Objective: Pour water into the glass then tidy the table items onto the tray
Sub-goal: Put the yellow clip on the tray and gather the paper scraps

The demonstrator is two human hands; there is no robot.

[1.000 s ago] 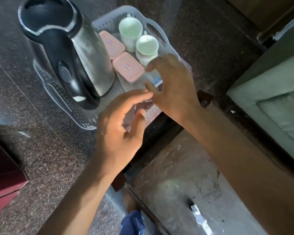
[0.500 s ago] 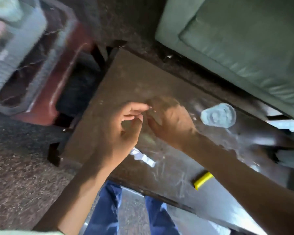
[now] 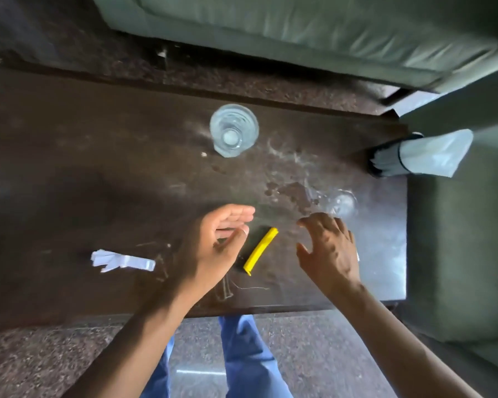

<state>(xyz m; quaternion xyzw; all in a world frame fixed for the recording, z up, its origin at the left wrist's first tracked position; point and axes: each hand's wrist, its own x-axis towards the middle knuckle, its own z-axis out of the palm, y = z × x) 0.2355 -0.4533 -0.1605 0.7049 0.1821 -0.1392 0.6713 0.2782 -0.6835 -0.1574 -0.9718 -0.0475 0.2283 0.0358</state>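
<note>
1. No text, label, brand, number or sign can be read anywhere in the head view.
2. The yellow stick (image 3: 260, 251) on the table (image 3: 69, 168) shows a plain face — no print to make out.
3. The white paper scrap (image 3: 121, 261) looks blank.
4. The glass (image 3: 234, 130) bears no visible mark, and the wrapped item (image 3: 423, 156) at the table's right end shows none either.

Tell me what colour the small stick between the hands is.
Yellow; the stick shows plainly in the head view, lying on the table.
</note>
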